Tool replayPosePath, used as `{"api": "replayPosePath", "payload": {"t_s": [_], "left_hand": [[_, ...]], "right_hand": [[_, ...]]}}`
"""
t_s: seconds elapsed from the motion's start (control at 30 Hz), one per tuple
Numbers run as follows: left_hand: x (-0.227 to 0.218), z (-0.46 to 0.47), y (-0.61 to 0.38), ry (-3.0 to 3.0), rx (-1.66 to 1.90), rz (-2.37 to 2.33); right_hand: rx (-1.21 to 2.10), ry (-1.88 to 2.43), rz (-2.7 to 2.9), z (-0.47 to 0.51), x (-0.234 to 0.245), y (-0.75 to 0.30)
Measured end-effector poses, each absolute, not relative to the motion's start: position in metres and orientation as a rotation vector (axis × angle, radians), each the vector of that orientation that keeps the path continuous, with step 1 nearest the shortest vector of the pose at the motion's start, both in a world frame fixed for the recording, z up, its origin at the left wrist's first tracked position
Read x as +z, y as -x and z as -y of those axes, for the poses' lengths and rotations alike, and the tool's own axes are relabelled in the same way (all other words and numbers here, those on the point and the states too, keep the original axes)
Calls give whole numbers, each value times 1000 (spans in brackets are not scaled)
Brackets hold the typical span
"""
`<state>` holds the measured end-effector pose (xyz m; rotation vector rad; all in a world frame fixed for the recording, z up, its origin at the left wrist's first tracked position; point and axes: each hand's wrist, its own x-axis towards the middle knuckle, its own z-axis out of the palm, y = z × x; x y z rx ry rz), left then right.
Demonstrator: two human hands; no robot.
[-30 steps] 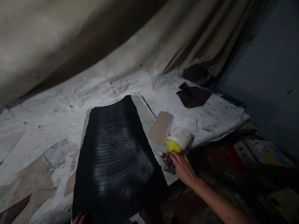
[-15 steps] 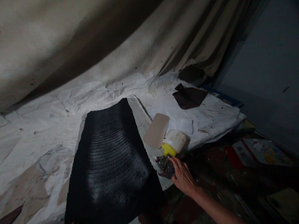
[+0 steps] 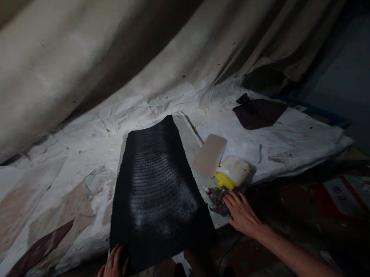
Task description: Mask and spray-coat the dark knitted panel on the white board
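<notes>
A long black sheet [image 3: 158, 186] with curved ridge lines lies on a pale board [image 3: 188, 134]. At its near left corner my left hand [image 3: 113, 266] is partly cut off by the frame, fingers bent over the edge and closed on it. My right hand [image 3: 241, 212] reaches over the board's right side, its fingers closed on a crumpled clear plastic bag [image 3: 217, 201] with dark and red bits showing; the contents are hard to make out. Just beyond the fingers lies a whitish bottle [image 3: 235, 169] with a yellow cap [image 3: 224, 180]. Beside it is a beige rounded card [image 3: 209, 156].
A pale draped cloth [image 3: 115, 49] hangs behind. Wrinkled white sheeting [image 3: 80, 154] covers the work surface. Dark brown pieces lie at the back right [image 3: 259, 113] and near left [image 3: 42, 248]. A red and white package [image 3: 338, 196] is low on the right.
The view has shifted, so the scene sits farther right. My left hand has come further into view at the sheet's corner. My right hand stays at the plastic bag.
</notes>
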<state>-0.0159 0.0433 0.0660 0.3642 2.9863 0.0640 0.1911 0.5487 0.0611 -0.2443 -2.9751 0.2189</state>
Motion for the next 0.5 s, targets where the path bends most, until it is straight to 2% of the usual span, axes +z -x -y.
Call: {"api": "replayPosePath", "payload": {"t_s": [0.27, 0.4, 0.5], "left_hand": [[68, -41, 13, -456, 64, -3000], [71, -44, 11, -453, 42, -3014], [71, -44, 11, -451, 34, -3015]], "right_hand": [[441, 2, 2977, -581, 73, -182], [616, -16, 2840, -605, 72, -185], [816, 138, 2635, -624, 83, -182]]}}
